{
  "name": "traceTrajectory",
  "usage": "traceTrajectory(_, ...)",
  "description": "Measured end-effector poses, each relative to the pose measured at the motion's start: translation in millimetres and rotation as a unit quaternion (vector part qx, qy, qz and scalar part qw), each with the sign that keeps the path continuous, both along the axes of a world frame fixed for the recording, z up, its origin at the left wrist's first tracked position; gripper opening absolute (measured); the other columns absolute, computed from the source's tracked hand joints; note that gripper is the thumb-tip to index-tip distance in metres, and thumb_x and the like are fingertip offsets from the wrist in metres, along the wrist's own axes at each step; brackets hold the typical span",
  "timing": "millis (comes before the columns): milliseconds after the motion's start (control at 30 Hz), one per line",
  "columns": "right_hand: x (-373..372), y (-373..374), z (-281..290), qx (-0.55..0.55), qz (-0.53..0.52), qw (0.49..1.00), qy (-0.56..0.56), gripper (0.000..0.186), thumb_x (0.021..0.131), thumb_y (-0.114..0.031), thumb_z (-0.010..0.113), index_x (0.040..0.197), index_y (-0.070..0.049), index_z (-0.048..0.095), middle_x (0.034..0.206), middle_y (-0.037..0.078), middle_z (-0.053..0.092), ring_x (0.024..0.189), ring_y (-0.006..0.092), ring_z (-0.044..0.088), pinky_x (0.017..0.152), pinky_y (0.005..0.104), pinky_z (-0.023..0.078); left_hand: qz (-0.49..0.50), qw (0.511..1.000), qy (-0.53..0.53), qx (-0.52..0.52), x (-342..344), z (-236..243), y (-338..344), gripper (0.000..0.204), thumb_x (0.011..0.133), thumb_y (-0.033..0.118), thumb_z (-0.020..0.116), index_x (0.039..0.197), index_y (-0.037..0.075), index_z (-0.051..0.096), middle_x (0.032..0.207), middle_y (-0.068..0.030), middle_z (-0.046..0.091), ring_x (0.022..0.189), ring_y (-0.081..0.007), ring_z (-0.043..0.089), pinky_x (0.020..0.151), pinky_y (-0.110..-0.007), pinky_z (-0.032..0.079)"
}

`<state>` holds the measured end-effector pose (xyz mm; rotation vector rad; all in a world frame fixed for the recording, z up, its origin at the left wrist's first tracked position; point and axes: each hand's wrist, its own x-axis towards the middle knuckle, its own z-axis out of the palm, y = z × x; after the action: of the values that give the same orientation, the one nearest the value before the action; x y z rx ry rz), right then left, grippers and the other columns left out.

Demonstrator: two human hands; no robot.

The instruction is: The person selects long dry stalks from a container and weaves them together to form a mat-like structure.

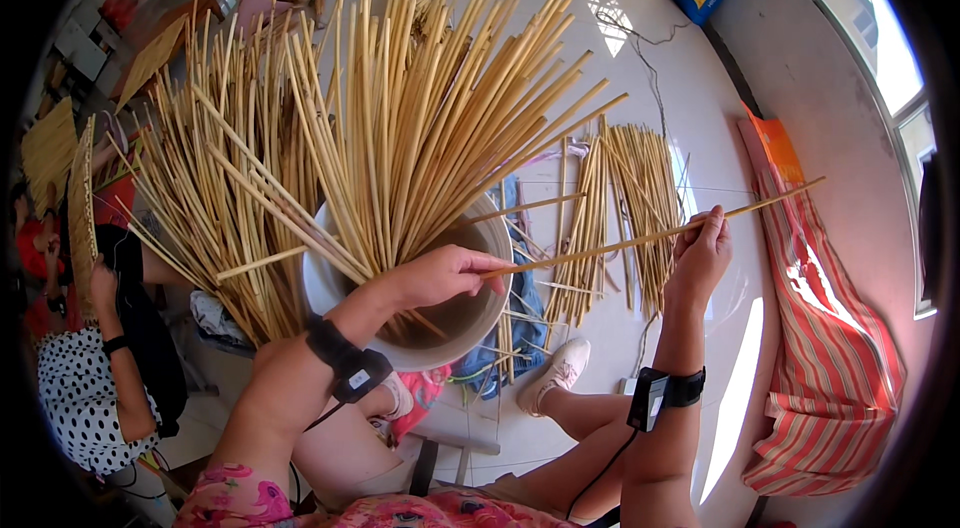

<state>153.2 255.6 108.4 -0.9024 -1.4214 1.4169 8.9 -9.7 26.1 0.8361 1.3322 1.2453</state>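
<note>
A thin straw-coloured stalk (610,247) stretches between my two hands, rising slightly toward the right. My left hand (455,273) pinches its left end over the rim of a white bucket (480,333). Farther along, the fingers of my right hand (703,246) are closed round the stalk, and its thin tip sticks out past them. A thick sheaf of similar stalks (420,148) stands in the bucket, fanning outward at the top. Left of it leans another large bunch of stalks (250,128). Dark devices are strapped to both my wrists.
More stalks (640,198) lie on the tiled floor beyond my hands, partly over blue cloth (510,348). A red striped cloth (820,358) runs along the right wall. At the left, a person in a dotted top (85,388) holds a woven straw panel (82,228).
</note>
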Motion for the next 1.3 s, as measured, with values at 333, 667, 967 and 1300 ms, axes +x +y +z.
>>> traceTrajectory(333,-10,-28,-6,0.106,0.146,0.983,-0.043,0.030,0.100,-0.024,0.042,0.081,-0.004,0.054,0.057,-0.002,0.048,0.047,0.0030,0.040,0.043,0.0183,0.030,0.017,0.861,0.463,-0.212,-11,-103,-23,0.048,0.081,0.009,0.051,0.126,-0.007,0.047,0.124,-0.0261,0.050,0.111,-0.0390,0.052,0.098,-0.038,0.040)
traceTrajectory(667,-20,-88,-20,0.315,0.549,0.744,-0.216,0.013,0.092,-0.008,0.053,0.096,0.002,0.061,0.085,0.011,0.062,0.079,0.0219,0.061,0.069,0.0311,0.049,-0.021,0.869,0.447,-0.214,-3,-90,-19,0.042,0.086,0.016,0.050,0.123,-0.005,0.051,0.110,-0.0276,0.058,0.107,-0.0390,0.054,0.095,-0.040,0.043)
traceTrajectory(967,-22,-44,-11,0.121,0.233,0.955,-0.139,0.031,0.099,-0.021,0.044,0.082,0.000,0.058,0.059,0.001,0.052,0.050,0.0054,0.046,0.047,0.0211,0.037,-0.006,0.997,0.064,-0.035,2,-31,-3,0.029,0.101,0.021,0.035,0.108,0.001,0.055,0.088,-0.0055,0.060,0.085,-0.0136,0.056,0.081,-0.026,0.044)
traceTrajectory(1300,-14,-8,10,0.035,0.064,0.997,-0.017,0.034,0.099,-0.028,0.044,0.074,-0.006,0.052,0.053,-0.004,0.039,0.044,0.0035,0.032,0.041,0.0188,0.025,-0.034,0.984,0.167,-0.049,0,-21,-14,0.028,0.098,0.029,0.044,0.094,0.006,0.060,0.079,-0.0029,0.056,0.074,-0.0151,0.055,0.066,-0.029,0.043)
